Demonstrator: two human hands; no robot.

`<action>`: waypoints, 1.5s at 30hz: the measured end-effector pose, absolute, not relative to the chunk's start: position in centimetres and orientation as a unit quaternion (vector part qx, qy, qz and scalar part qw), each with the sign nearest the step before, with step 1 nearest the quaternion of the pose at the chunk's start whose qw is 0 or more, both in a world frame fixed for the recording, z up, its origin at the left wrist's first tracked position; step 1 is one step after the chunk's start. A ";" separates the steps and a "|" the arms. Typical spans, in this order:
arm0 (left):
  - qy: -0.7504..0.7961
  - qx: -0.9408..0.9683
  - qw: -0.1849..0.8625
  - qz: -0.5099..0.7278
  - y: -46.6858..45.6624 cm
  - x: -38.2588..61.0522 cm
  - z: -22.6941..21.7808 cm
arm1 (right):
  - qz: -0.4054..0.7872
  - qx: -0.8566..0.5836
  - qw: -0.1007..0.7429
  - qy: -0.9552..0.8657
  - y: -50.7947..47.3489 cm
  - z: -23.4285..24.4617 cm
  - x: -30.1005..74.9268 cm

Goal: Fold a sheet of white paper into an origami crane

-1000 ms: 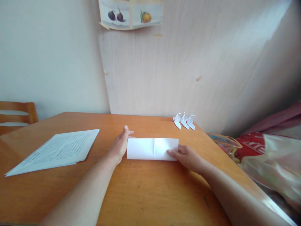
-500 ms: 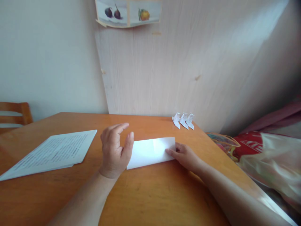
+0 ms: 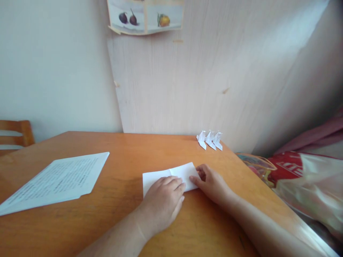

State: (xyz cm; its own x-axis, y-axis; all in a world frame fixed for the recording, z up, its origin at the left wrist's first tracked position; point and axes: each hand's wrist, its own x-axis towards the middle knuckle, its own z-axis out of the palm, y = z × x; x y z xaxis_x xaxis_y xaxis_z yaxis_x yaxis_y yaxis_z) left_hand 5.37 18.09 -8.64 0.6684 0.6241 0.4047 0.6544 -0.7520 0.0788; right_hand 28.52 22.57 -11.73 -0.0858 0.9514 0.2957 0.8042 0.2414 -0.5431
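A folded white sheet of paper (image 3: 155, 176) lies on the table in front of me, with a crease across its middle. My left hand (image 3: 164, 201) rests on top of its near part, fingers stretched over the paper and close together. At the right end, my right hand (image 3: 213, 182) pinches the sheet's edge, thumb above and the other fingers partly hidden behind. The paper's near edge is covered by my left hand.
Printed sheets (image 3: 61, 182) are stacked on the wooden table (image 3: 107, 228) at the left. Three folded paper figures (image 3: 210, 140) stand near its far right corner. A chair (image 3: 25, 132) is at the far left, and bags (image 3: 289, 169) lie beyond the right edge.
My left hand has come down from its raised, curled pose beside the paper and moved right onto it. The paper has tilted, its right end now angled farther away. My right hand keeps its pinch.
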 end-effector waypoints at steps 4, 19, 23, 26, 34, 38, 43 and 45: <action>-0.354 -0.913 0.031 -0.200 18.3 5.3 -8.7 | 0.041 -0.563 0.324 -0.759 21.7 -10.9 28.6; -0.395 -0.903 0.035 -0.167 18.5 5.0 -10.5 | 0.054 -0.475 0.220 -0.850 19.7 -9.8 27.9; -0.398 -0.902 0.029 -0.166 18.5 5.0 -10.9 | 0.052 -0.470 0.211 -0.856 19.7 -10.0 27.9; -0.406 -0.900 0.022 -0.157 18.4 5.0 -10.8 | 0.048 -0.469 0.196 -0.860 19.7 -10.1 27.9; -0.423 -0.896 0.010 -0.135 18.5 5.1 -10.4 | 0.046 -0.483 0.174 -0.857 19.6 -10.0 27.7; -0.421 -0.896 0.009 -0.138 18.6 5.1 -10.6 | 0.048 -0.491 0.168 -0.854 19.6 -9.9 27.7; -0.422 -0.895 0.007 -0.140 18.6 5.0 -10.6 | 0.047 -0.498 0.165 -0.850 19.5 -9.8 27.5; -0.425 -0.895 0.005 -0.138 18.6 5.0 -10.5 | 0.046 -0.499 0.165 -0.850 19.5 -9.8 27.5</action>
State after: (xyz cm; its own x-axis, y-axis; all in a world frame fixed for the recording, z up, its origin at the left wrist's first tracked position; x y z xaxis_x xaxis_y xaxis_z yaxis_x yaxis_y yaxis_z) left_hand 5.04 18.62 -10.50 0.6014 0.7585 0.2511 0.7613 -0.6393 0.1078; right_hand 27.50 19.52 -9.78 -0.4477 0.8629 0.2346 0.8327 0.4979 -0.2424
